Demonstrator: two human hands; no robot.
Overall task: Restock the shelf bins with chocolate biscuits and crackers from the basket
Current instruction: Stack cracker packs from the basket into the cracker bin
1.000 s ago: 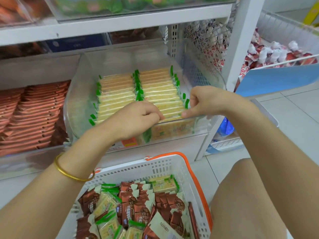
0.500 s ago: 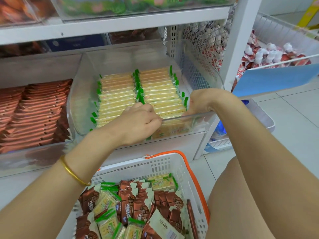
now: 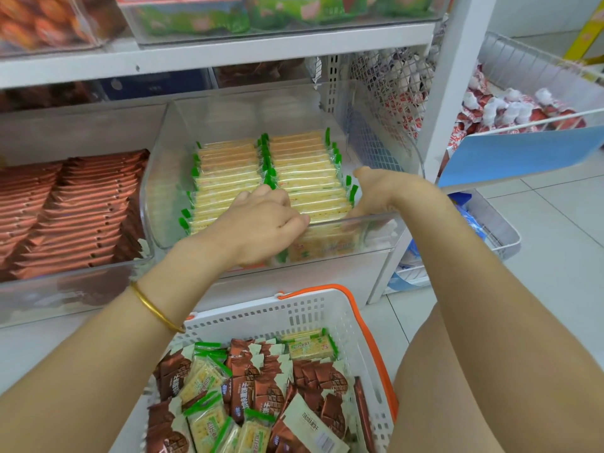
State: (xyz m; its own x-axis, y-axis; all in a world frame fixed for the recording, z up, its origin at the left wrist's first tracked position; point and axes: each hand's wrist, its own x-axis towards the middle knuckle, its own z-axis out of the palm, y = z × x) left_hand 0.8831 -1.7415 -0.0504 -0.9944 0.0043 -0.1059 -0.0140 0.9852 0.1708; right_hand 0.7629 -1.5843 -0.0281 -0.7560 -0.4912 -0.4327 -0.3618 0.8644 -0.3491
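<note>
A clear shelf bin (image 3: 379,220) holds two rows of green-edged cracker packs (image 3: 228,165), standing on edge. My left hand (image 3: 261,223) curls over the front packs of the rows, fingers closed on a cracker pack at the bin's front wall. My right hand (image 3: 376,191) is inside the bin at the right end of the right row, thumb up and fingers down beside the packs. To the left, another bin holds brown chocolate biscuit packs (image 3: 81,207). Below, a white basket (image 3: 294,312) with an orange handle holds mixed chocolate biscuit packs (image 3: 327,380) and cracker packs (image 3: 202,380).
A white shelf post (image 3: 454,76) stands right of the cracker bin. Beyond it a wire basket of red-and-white sweets (image 3: 523,109) carries a blue sign (image 3: 523,152). A lower wire basket (image 3: 500,233) sits near the floor. My knee (image 3: 474,371) is beside the basket.
Both hands have pushed down and forward into the bin's front. The right hand has slid to the right end of the row and opened.
</note>
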